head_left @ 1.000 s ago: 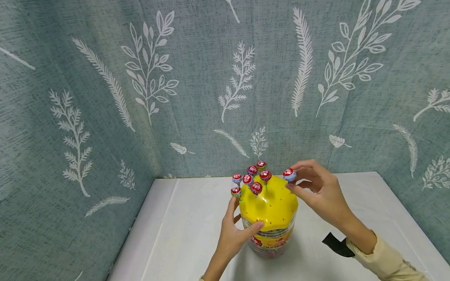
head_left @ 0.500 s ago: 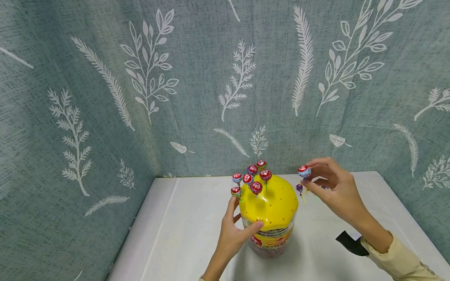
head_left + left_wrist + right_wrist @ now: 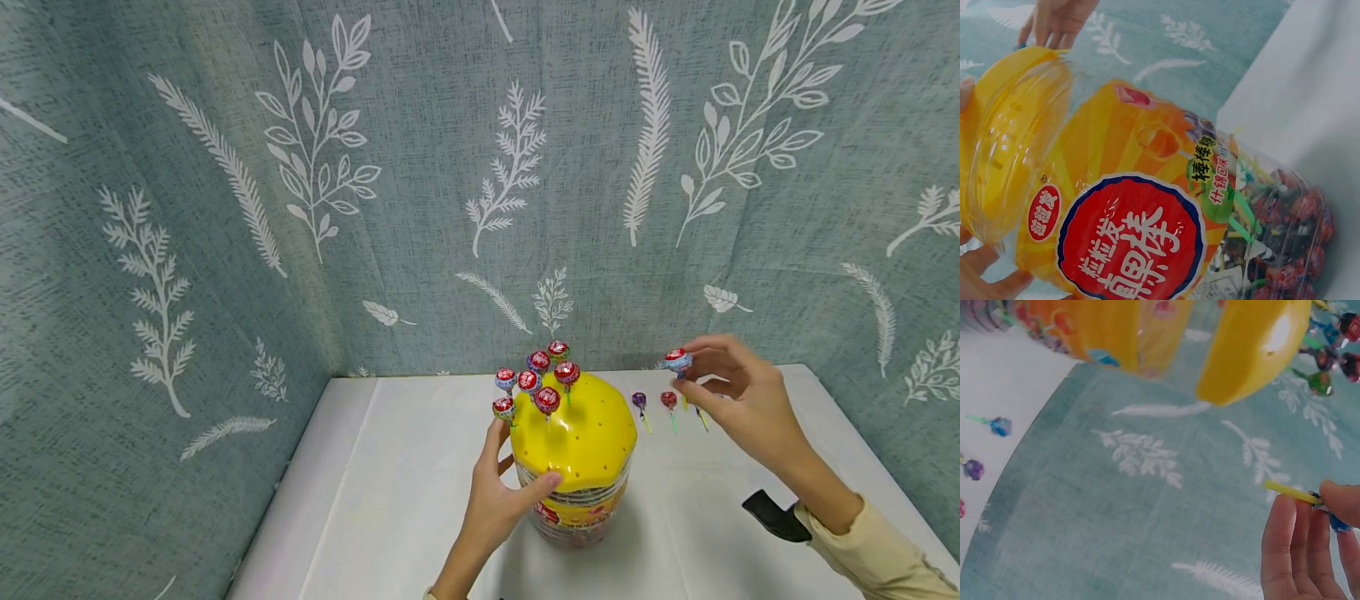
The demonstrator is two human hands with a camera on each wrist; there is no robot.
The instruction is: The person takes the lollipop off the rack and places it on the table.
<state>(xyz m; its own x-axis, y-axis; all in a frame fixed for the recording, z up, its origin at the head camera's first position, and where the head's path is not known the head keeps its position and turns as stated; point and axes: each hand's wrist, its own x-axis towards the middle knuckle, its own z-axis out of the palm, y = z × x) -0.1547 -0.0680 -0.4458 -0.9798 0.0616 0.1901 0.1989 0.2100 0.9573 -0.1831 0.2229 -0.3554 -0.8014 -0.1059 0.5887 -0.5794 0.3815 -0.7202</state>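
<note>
Your right hand (image 3: 742, 404) pinches a blue-and-red, foil-wrapped ball lollipop (image 3: 677, 361)

You hold it raised, to the right of the clear, round plastic jar (image 3: 581, 512), its yellow stick (image 3: 1290, 491) exposed. Your left hand (image 3: 498, 502) grips that jar, thumb on the domed yellow lid (image 3: 592, 446). Seven red-topped, wrapped lollipops (image 3: 547, 401) stand in the lid; loose wrapped lollipops (image 3: 668, 400) lie on the white table (image 3: 390, 467).

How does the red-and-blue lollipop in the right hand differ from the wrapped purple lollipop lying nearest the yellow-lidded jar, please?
The held lollipop is wrapped in red and blue; the purple lollipop looks mostly purple. The right hand pinches the held lollipop; the purple lollipop lies on the white table. Both have yellow sticks.
</note>
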